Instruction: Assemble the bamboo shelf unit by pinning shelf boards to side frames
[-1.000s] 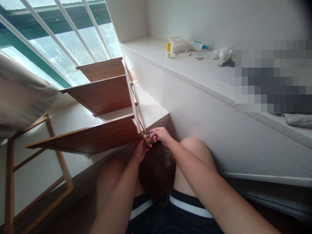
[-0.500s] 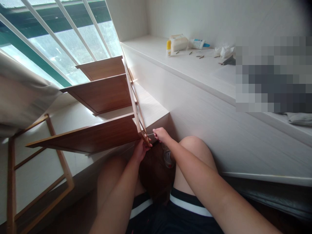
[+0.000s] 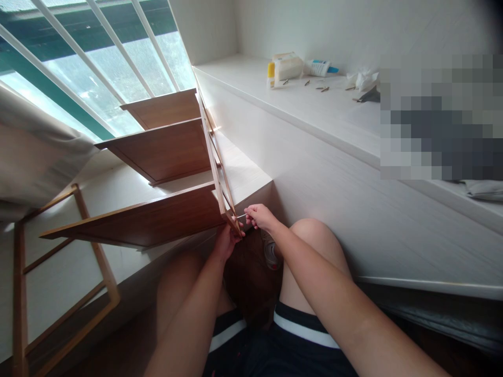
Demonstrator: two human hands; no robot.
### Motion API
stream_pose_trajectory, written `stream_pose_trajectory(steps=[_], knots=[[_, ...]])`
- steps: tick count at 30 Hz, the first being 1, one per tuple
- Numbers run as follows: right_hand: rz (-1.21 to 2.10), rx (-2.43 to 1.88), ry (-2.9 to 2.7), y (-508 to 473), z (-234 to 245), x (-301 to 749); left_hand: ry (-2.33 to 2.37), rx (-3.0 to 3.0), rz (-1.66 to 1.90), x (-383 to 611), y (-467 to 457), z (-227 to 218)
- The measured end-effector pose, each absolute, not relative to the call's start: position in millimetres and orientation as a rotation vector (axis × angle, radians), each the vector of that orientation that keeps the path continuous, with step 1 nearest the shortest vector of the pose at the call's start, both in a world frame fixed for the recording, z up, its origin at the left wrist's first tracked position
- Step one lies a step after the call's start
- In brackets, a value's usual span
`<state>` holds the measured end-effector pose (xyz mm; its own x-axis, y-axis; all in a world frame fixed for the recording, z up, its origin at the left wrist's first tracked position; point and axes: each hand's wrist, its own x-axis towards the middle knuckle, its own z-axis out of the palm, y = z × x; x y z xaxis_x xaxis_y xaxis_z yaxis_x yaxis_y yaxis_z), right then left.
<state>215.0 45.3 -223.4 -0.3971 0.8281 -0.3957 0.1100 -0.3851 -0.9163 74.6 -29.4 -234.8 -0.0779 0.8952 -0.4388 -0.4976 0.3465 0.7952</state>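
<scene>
A brown wooden shelf unit (image 3: 181,214) lies tilted on a pale platform, its boards jutting left from a slatted side frame (image 3: 215,167). My left hand (image 3: 226,242) is closed around the near end of that side frame, beneath the lowest board. Just right of it, my right hand (image 3: 259,215) pinches a thin metal hex key (image 3: 241,215). The key's tip meets the outer face of the frame near its end. The screw head at the tip is too small to make out, and my left fingers are partly hidden behind the wood.
A second wooden frame (image 3: 110,277) leans at the left below a curtain (image 3: 43,141). On the white ledge (image 3: 314,120) lie several screws (image 3: 323,88), a yellow-capped bottle (image 3: 271,76), a blue-capped tube (image 3: 319,68) and a crumpled plastic bag (image 3: 363,78). A barred window is behind.
My right hand has shifted slightly up and left, with its fingers a little differently placed on the hex key. The left hand and the shelf unit stay in place.
</scene>
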Motion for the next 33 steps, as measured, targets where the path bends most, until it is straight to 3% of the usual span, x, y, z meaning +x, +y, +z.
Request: stream_pose_trajectory(steps=[15,24,33], knots=[[1.882,-1.505,-1.34,47,-217,213,1.14,0.451,1.249,76,-31,-234],[1.539,-1.435,-1.548,49,-233,214,1.153,0.451,1.257,77,-29,-233],[1.399,-1.365,-1.667,47,-233,214,1.152,0.45,1.258,77,-28,-235]])
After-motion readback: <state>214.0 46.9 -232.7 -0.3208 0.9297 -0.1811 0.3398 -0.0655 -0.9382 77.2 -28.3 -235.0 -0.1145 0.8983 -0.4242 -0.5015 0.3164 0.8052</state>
